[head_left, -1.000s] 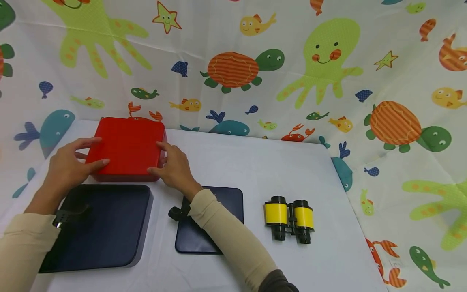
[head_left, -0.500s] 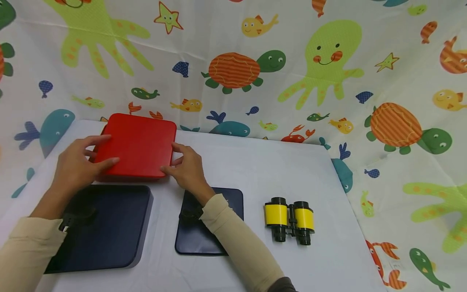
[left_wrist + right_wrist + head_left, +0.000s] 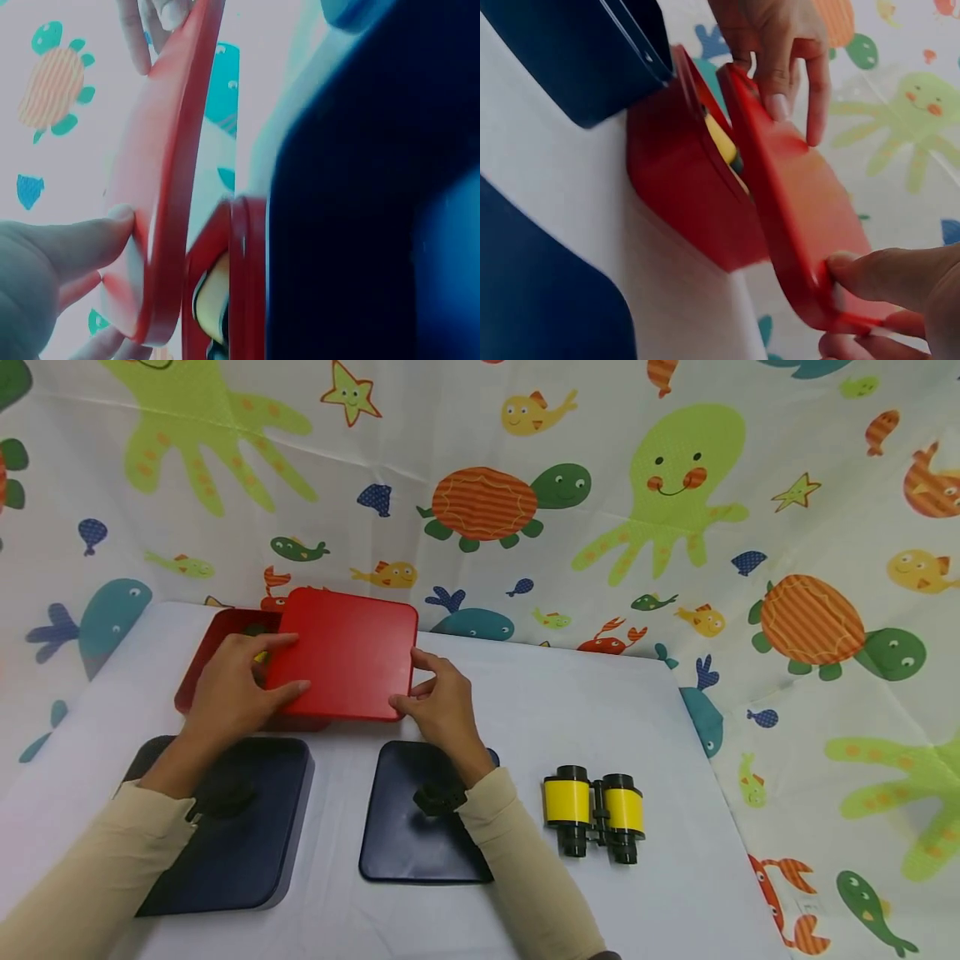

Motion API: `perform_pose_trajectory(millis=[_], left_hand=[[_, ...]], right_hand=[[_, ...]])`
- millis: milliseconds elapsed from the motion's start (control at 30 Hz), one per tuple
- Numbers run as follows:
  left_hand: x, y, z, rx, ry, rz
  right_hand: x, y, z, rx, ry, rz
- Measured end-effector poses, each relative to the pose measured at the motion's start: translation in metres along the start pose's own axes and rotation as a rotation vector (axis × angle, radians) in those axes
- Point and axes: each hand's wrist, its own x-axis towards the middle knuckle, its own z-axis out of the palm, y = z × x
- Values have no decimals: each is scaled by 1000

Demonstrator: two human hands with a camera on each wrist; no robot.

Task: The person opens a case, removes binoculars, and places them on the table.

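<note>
A red lid (image 3: 345, 652) is held above the right part of a red box (image 3: 202, 664), tilted in the wrist views. My left hand (image 3: 238, 681) grips its left edge, thumb on top. At the lid's right edge, my right hand (image 3: 442, 697) pinches it between thumb and fingers. The box's left part lies uncovered, and something yellow and black (image 3: 721, 142) shows inside it; the lid and my left hand hide most of the contents.
A dark blue box (image 3: 247, 835) stands in front of the red box, under my left forearm. Its likely match, a flat dark blue lid (image 3: 397, 827), lies beneath my right wrist. Yellow and black binoculars (image 3: 594, 810) lie to the right on the white table. A sea-animal patterned cloth (image 3: 480, 435) hangs behind.
Both hands have lifted the red lid off the red box and moved it to the right. The box's left part and some of its contents have come into view.
</note>
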Motion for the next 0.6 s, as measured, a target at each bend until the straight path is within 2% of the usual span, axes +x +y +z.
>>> perform_pose_trajectory(millis=[267, 600], left_hand=[[8, 22, 24, -17, -43, 22], [15, 42, 57, -38, -124, 14]], right_hand=[[-6, 16, -25, -47, 34, 42], [-8, 31, -49, -191, 97, 70]])
